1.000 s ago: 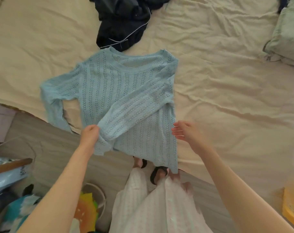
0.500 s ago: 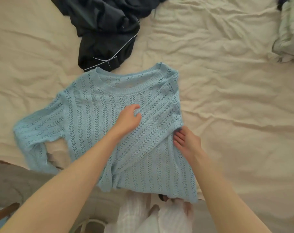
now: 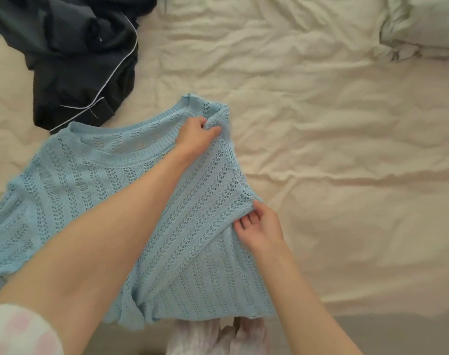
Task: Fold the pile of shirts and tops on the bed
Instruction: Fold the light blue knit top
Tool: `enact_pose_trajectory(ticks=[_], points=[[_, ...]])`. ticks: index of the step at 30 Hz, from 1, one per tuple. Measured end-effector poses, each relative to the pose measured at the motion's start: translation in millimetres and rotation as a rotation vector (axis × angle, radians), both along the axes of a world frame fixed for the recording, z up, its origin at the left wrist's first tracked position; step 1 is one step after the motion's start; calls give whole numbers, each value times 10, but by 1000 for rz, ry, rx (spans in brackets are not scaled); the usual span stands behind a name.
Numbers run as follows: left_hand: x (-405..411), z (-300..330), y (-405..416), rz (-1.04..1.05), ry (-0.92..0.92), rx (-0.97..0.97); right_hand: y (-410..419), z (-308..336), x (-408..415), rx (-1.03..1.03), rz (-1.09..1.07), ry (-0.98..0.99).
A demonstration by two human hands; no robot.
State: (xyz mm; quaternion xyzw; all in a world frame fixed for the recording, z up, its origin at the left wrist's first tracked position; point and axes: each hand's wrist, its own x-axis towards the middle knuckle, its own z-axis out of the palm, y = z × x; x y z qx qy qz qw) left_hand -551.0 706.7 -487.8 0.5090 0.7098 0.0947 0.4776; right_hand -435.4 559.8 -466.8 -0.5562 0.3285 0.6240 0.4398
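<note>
Left hand (image 3: 196,134) pinches sweater (image 3: 95,190) shoulder; right hand (image 3: 260,226) grips fold.

Wrinkled cream bed sheet (image 3: 321,124) in soft, even light — pale pillow (image 3: 423,24) at far right corner, grey floor (image 3: 397,334) below the bed edge.

Home bedroom, bed under a creased cream sheet (image 3: 321,149), pale pillow (image 3: 423,24), clothes strewn on it
</note>
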Motion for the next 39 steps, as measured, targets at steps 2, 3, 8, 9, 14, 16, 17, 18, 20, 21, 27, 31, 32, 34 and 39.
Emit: enact_pose_trajectory(ticks=[2,3,8,9,14,16,17,18,20,21,27,31,32,34,39], points=[[103,3,82,2,-1,68,-15,-18,86,27,-109,52],[151,1,118,1,-12,98,-15,-24,125,38,-139,44],[236,-84,176,21,-28,118,-34,-86,258,114,-66,-147],[215,-101,157,19,-32,106,-67,-108,267,118,58,-245],[60,-107,-9,19,-55,11,-366,-145,383,40,844,-925],[32,-113,-47,9,-50,-7,-400,-168,443,67,987,-986],[36,-106,-50,2,-37,-5,-388,-182,458,79,1060,-1017],[52,-102,-39,6,-28,0,-359,-199,467,88,1142,-1071],[104,-104,16,21,-30,12,-256,-230,496,106,1287,-1198],[135,-102,46,20,-36,22,-188,-234,521,121,1352,-1244],[235,-94,167,79,-25,78,-36,-254,660,147,1457,-1405],[159,-26,-13,29,93,89,-101,-234,662,120,1464,-1285],[106,21,-123,8,126,93,-95,-204,651,140,1441,-1274],[-71,110,-419,-28,218,117,-90,-108,594,193,1393,-1292],[-598,237,-1431,61,356,116,-288,148,294,325,1332,-1126]])
